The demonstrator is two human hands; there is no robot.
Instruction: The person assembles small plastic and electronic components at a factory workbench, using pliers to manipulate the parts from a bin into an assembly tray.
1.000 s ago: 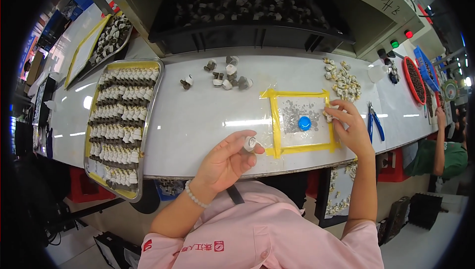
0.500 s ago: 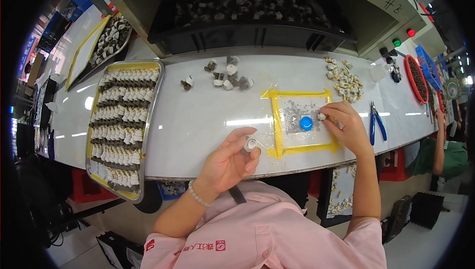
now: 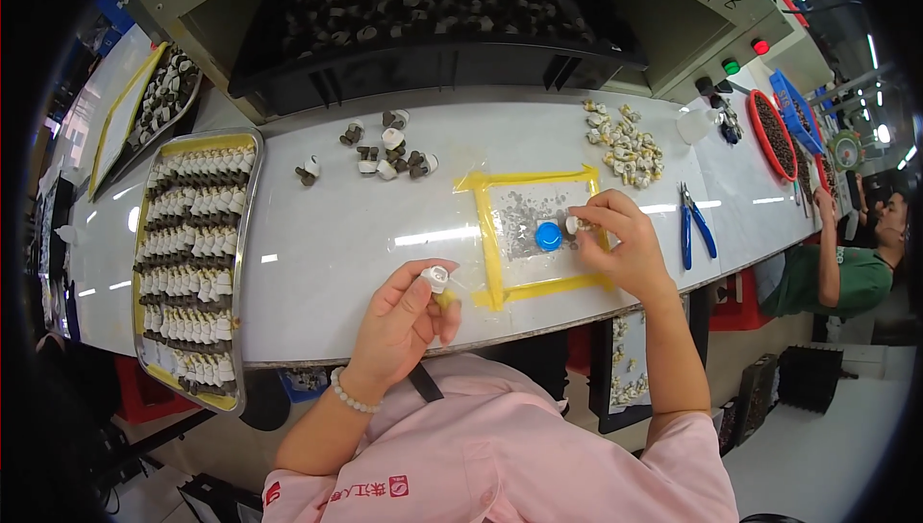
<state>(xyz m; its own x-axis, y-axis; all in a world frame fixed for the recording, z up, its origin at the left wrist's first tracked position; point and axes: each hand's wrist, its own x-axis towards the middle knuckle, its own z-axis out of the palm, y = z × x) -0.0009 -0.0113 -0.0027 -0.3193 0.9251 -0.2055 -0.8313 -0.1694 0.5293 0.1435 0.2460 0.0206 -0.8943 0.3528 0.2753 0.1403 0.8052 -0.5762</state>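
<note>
My left hand (image 3: 396, 326) is closed around a small white plastic part (image 3: 436, 278), whose round open end faces up; a yellowish bit shows below it between the fingers. It hovers just left of a yellow-taped sheet (image 3: 488, 268) on the table. Over the right side of that sheet, my right hand (image 3: 625, 246) pinches a small white piece (image 3: 574, 224) between thumb and fingertips. Beside those fingertips sits a round blue cap (image 3: 548, 236), among scattered small greyish discs (image 3: 514, 211). The exact kind of either held part is too small to make out.
At left, a metal tray (image 3: 252, 235) carries rows of white-and-dark parts. Several loose ones (image 3: 392, 140) lie beyond my left hand. A pile of white-yellow pieces (image 3: 625, 146) and blue-handled nippers (image 3: 694, 230) are at right. A black bin (image 3: 433, 66) stands behind; a co-worker (image 3: 832, 278) sits far right.
The whole view has shifted, so the table's things appear further left. In my left hand the white part has tilted, its open end now upward. My right hand keeps its pinch near the blue cap.
</note>
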